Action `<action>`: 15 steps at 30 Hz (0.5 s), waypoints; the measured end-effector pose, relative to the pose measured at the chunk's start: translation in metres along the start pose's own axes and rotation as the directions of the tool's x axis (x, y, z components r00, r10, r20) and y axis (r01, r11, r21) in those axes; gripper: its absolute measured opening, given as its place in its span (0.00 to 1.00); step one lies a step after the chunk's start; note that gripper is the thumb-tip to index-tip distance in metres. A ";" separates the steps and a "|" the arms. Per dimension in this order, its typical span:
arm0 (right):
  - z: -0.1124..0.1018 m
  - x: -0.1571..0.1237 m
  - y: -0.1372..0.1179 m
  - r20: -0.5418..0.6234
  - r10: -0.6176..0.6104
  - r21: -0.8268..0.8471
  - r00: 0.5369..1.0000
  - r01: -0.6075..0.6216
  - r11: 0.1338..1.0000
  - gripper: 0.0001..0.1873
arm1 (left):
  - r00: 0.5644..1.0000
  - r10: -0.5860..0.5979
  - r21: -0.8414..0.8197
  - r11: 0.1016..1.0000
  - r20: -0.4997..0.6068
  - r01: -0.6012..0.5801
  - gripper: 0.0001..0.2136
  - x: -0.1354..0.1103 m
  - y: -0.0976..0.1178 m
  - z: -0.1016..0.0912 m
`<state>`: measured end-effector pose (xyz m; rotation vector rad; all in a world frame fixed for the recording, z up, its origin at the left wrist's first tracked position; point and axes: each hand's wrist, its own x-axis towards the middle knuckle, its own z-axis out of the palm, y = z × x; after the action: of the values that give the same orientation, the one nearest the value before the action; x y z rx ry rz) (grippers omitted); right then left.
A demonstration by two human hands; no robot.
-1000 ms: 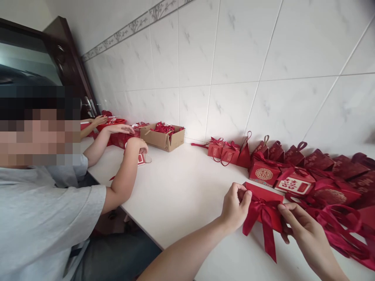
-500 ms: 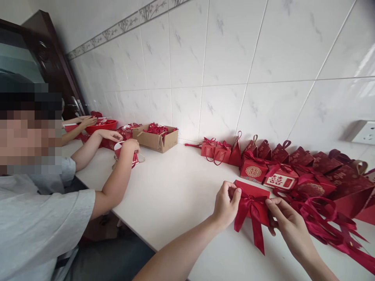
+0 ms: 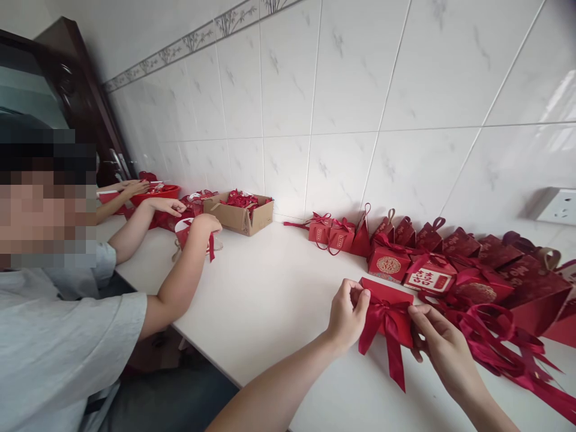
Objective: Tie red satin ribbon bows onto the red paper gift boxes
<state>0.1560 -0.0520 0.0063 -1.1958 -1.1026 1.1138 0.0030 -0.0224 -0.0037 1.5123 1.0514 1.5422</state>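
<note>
A red gift box [image 3: 390, 289] with a dark red ribbon bow [image 3: 386, 307] across its front is held between my hands, just over the white table. My left hand [image 3: 350, 312] grips its left edge, thumb and fingers closed near the ribbon. On the right edge, my right hand [image 3: 438, 336] pinches the box and ribbon end between thumb and fingers. Two ribbon tails hang down from the bow. Loose dark red ribbons [image 3: 490, 330] lie beside my right hand.
Red gift boxes [image 3: 389, 264] with ribbons and handles line the tiled wall. Farther left stands a cardboard box [image 3: 238, 214] of red ribbon items, with a red basin [image 3: 168, 191] beyond. A co-worker in a grey shirt [image 3: 76, 342] sits left, handling a red-and-white box.
My hands and the gift box stay nearly still. The co-worker's nearer hand has shifted slightly right, and a red ribbon now hangs below it.
</note>
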 end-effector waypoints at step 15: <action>0.000 0.001 0.001 -0.014 -0.008 0.023 1.000 0.009 1.000 0.24 | 1.000 0.001 -0.024 1.000 0.006 -0.001 0.10 0.001 -0.002 0.001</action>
<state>0.1563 -0.0507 0.0057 -1.1782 -1.0811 1.1073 0.0037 -0.0208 -0.0053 1.5005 1.0253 1.5447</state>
